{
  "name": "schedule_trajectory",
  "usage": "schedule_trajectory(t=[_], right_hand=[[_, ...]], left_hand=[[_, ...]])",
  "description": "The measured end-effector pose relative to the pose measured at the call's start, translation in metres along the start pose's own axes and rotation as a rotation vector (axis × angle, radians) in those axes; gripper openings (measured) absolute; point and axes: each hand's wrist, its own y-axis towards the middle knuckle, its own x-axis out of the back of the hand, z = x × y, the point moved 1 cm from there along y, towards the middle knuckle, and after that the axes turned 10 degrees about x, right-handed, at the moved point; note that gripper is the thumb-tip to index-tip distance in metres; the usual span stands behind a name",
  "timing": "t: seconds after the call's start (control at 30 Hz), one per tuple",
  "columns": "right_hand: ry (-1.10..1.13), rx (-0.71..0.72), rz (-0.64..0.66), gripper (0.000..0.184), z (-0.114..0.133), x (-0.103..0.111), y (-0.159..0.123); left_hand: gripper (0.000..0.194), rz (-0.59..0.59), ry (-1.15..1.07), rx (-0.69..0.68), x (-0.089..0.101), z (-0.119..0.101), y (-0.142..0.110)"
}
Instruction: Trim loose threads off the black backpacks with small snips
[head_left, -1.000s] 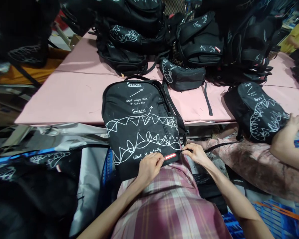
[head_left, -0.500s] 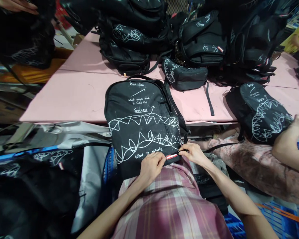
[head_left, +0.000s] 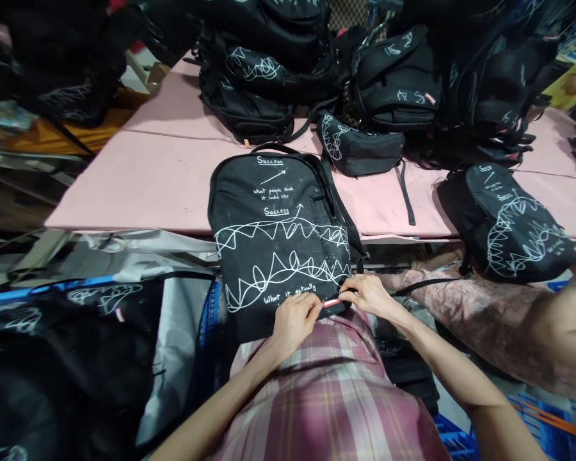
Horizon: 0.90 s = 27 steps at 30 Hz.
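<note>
Now, backpack [head_left: 252,253]: already printed, propped between lap [head_left: 312,390] and worktop [head_left: 144,186].
Left hand [head_left: 296,319]: curled on its lower front; cannot tell if grip holds cloth.
Red tag [head_left: 331,303]: apparently attached, work there seemingly unfinished.
Right hand [head_left: 368,295]: fingertips bunched beside tag, hold unclear.

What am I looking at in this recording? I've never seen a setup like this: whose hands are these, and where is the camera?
There is no machine here. A person works bare-handed, wearing a head camera that looks forward and down, so their forearms enter from the bottom.

A black backpack with white lettering extends from the lap over the edge of a pink table. The left hand and right hand are at opposite ends of its small red-and-white label; exactly what the fingers pinch is too small to tell.

More black bags are piled farther back. At right is another person's arm.
</note>
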Motion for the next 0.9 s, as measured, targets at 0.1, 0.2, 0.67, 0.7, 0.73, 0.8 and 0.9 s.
schedule_trajectory(t=[0.1,0.2,0.67,0.7,0.73,0.8,0.9], right_hand=[[-0.001,0.000,-0.010,0.014,0.001,-0.001,0.000],[0.018,-0.004,-0.031,0.014,0.003,-0.004,-0.001],[0.016,-0.134,-0.075,0.016,-0.005,-0.002,-0.017],[0.028,-0.149,-0.084,0.016,-0.006,-0.002,-0.018],[0.047,-0.167,-0.093,0.016,-0.008,-0.003,-0.019],[0.112,-0.207,-0.112,0.017,-0.010,-0.005,-0.021],[0.251,-0.253,-0.145,0.018,-0.017,-0.012,-0.023]], left_hand=[[0.029,0.000,0.011,-0.001,0.000,0.000,0.000],[0.029,-0.004,0.022,-0.005,0.000,0.000,0.000],[0.021,0.067,0.051,0.045,0.010,-0.006,0.003],[0.021,0.075,0.089,0.042,0.010,-0.007,0.005],[0.020,0.082,0.126,0.030,0.009,-0.008,0.008],[0.022,0.065,0.168,-0.026,0.007,-0.009,0.010],[0.028,0.047,0.116,-0.240,-0.002,-0.010,-0.002]])
